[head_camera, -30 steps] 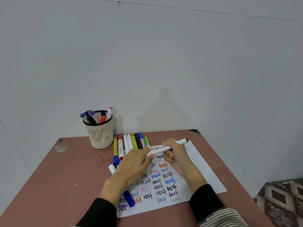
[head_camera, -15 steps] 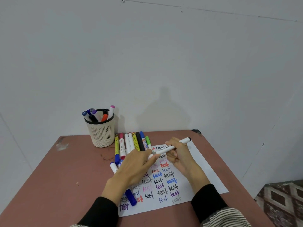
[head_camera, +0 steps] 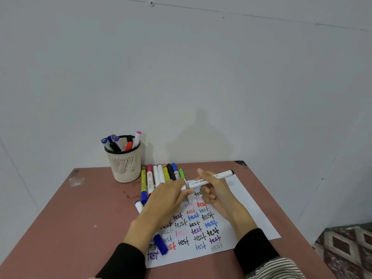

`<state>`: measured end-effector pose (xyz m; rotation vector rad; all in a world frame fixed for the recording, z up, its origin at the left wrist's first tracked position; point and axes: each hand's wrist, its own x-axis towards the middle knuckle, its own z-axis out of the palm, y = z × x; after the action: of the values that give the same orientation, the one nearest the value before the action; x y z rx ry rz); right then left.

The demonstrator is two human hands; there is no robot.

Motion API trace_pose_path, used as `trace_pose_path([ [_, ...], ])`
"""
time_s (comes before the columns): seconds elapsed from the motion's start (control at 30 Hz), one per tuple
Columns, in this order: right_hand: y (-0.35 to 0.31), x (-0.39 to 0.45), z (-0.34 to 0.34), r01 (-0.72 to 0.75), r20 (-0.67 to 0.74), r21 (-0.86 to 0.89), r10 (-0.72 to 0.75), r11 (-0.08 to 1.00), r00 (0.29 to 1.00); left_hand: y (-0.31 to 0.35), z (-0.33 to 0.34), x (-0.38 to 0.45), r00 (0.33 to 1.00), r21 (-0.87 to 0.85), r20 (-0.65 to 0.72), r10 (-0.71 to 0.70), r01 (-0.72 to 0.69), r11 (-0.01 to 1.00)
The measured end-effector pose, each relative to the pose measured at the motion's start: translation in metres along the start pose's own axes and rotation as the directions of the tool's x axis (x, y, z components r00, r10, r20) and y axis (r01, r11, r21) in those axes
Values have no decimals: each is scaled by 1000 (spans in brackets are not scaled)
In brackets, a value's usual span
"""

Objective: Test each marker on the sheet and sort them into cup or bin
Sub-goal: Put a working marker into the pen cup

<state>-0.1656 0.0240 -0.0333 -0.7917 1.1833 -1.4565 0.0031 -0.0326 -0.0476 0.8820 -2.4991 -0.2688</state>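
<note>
The right hand [head_camera: 216,193] held a white marker [head_camera: 209,179] level above the sheet [head_camera: 247,214] near the surface's far edge, fingers curled round its barrel. The left hand [head_camera: 167,198] pinched the cap end. The step looked like uncapping or recapping; next it needed a judged drop into the cup [head_camera: 125,166]; no bin showed.
</note>
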Motion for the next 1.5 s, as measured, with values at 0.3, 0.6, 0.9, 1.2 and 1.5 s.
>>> trace_pose_path([
  [0.3, -2, 3, -27, 241, -303, -195, -292, 951, 907, -11, -7, -8, 961, -250, -135, -241, 202, 947],
  [0.6, 11, 9, -28, 215, -246, -568, -413, 794, 877, -13, -8, -14, 946, -270, -151, -287, 239, 933],
  [0.9, 10, 6, -25, 186, -246, -590, -395, 786, 885, -15, -7, -12, 950, -217, -134, -283, 250, 944],
  [1.2, 8, 4, -23, 193, -249, -565, -388, 802, 887, -15, -7, -13, 950, -194, -119, -288, 262, 945],
  [1.5, 7, 2, -24, 196, -272, -575, -412, 794, 870, -15, -7, -12, 946, -188, -105, -306, 283, 940],
])
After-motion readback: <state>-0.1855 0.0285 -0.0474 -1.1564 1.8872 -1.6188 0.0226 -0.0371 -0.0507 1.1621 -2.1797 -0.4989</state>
